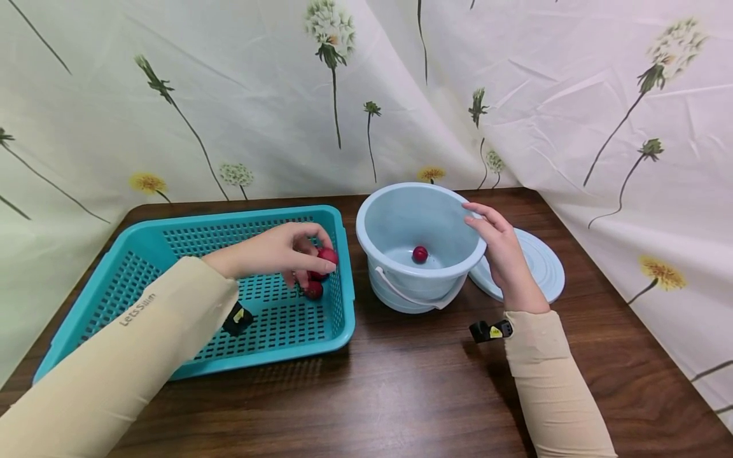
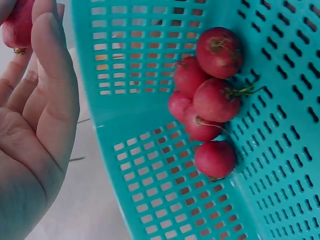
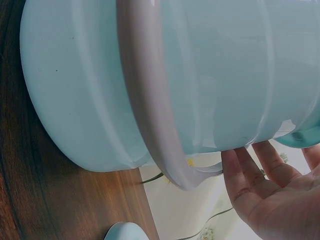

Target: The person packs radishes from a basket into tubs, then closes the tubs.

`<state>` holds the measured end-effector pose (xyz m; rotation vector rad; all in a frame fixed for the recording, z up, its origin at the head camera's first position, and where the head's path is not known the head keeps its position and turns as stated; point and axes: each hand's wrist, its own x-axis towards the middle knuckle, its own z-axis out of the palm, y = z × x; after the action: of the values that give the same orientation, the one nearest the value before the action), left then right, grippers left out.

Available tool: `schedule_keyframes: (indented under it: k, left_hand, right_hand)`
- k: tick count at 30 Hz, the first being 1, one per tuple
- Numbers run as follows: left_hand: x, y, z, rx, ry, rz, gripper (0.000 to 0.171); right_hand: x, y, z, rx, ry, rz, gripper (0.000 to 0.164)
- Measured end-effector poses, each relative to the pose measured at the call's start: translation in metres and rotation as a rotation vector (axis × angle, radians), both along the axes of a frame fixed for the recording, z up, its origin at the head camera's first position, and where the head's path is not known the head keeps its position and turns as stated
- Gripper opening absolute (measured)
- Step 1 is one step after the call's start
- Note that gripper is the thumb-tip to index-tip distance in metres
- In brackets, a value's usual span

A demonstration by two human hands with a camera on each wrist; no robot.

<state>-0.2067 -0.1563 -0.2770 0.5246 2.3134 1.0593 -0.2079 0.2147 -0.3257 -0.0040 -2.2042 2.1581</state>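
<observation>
My left hand [image 1: 277, 251] pinches a red radish [image 2: 19, 27] between thumb and fingers, above the right end of a teal perforated basket [image 1: 346, 286]. Several more radishes [image 2: 216, 106] lie bunched in the basket's corner; in the head view the hand hides most of them. A light blue bucket [image 1: 395, 289] stands upright to the right of the basket, with one radish [image 1: 420, 254] on its floor. With its fingertips, my right hand [image 1: 501, 254] touches the bucket's outer side near the rim. Those fingers [image 3: 272, 162] are extended, only slightly bent.
A light blue round lid [image 1: 541, 267] lies flat on the dark wooden table [image 1: 401, 394], right of the bucket and partly behind the right hand. The bucket's pale handle [image 3: 145, 90] hangs down its front. A flower-printed cloth [image 1: 258, 95] hangs behind the table.
</observation>
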Motion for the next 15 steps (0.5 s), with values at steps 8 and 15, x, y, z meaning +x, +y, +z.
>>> schedule_keyframes:
  k: [8,15]
  left_hand:
    - [0.006,0.000,0.018,0.083,0.075,0.052,0.040]
    - [0.009,0.007,0.028,0.132,0.114,0.073,0.038]
  right_hand:
    - [-0.001,0.000,-0.001,-0.002,0.011,0.004,0.031]
    - [-0.002,0.001,-0.002,-0.005,0.022,0.006,0.031]
